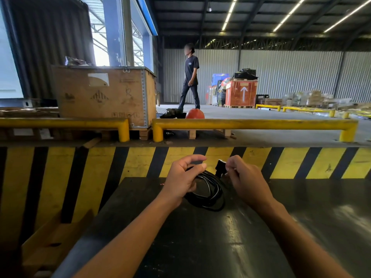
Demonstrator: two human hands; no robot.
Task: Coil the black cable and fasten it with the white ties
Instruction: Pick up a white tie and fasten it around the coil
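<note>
The black cable (208, 193) lies wound in a loose coil on the dark table (200, 247), between my two hands. Its black plug (219, 168) sticks up at the coil's far side. My left hand (184, 177) rests on the coil's left edge, thumb and fingers curled and slightly apart; whether it grips the strands is hidden. My right hand (245, 177) pinches a thin white tie (228, 173) right beside the plug. A pale strip runs along the coil's strands.
A yellow-and-black striped wall (140, 163) rises just behind the table. A cardboard box (54, 243) stands at the lower left. Beyond are yellow rails (253, 123), a wooden crate (104, 95), an orange helmet (195, 114) and a person (190, 77) walking.
</note>
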